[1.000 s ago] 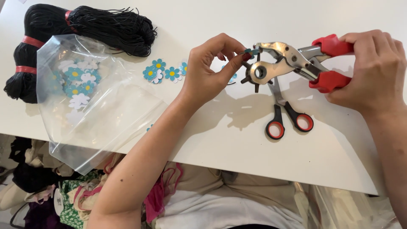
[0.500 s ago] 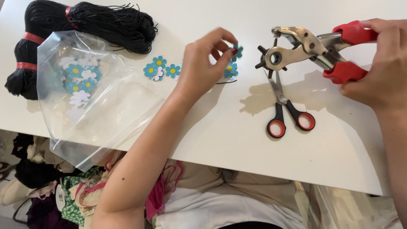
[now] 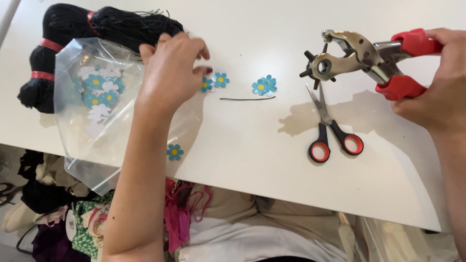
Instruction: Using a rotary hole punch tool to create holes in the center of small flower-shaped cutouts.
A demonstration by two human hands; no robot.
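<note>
A white table (image 3: pixel 252 160) fills most of the frame, its near edge running from the left side down to the lower right. At the upper left lie black cord bundles (image 3: pixel 73 34) bound with red bands. A clear plastic bag (image 3: pixel 97 131) holding blue and white flower cutouts overlaps them and hangs over the near edge. One blue flower (image 3: pixel 174 152) lies alone near the edge, below the bag. In the upper middle sit a few blue flowers (image 3: pixel 216 81), then a small stack of blue flowers (image 3: pixel 264 86) to their right, with a short black cord piece (image 3: pixel 247 98) just below. Right of centre lie scissors with red-and-black handles (image 3: pixel 332 128), blades pointing up the frame
</note>
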